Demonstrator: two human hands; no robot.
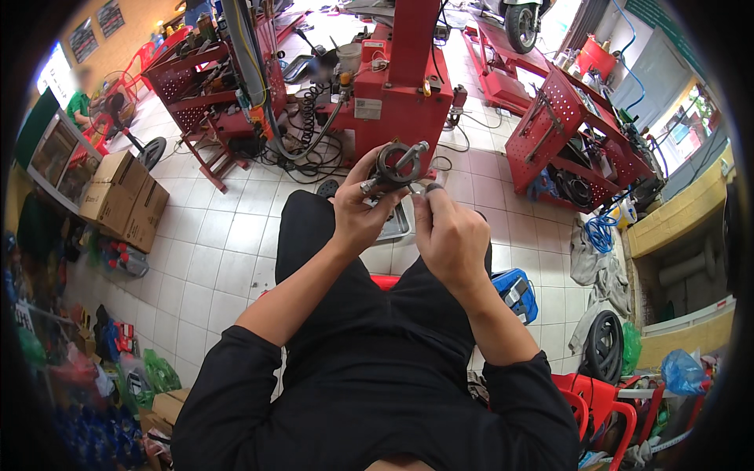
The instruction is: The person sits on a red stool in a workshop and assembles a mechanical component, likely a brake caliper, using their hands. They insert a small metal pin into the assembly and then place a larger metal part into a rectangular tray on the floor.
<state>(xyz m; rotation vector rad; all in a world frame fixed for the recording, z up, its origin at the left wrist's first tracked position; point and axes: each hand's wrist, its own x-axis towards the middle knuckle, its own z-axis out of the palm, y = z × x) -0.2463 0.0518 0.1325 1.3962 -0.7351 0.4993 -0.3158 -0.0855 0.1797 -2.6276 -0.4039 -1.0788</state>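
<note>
In front of my knees, my left hand (357,213) is closed around a dark metal machine part (383,174). The part has a ring-shaped opening on top and a silvery fitting sticking out towards the upper right. My right hand (454,235) is close against the part's right side, with thumb and forefinger pinched together. A small pale tip shows between those fingers, but what it belongs to is hidden. Below the hands, partly covered by them, a grey metal tray (403,223) rests on the floor.
A red machine stand (400,118) with cables and coiled hoses (310,133) rises ahead. Red tool carts stand left (188,94) and right (550,141). Cardboard boxes (118,196) are at the left, a blue case (514,294) by my right knee. A person (80,106) sits far left.
</note>
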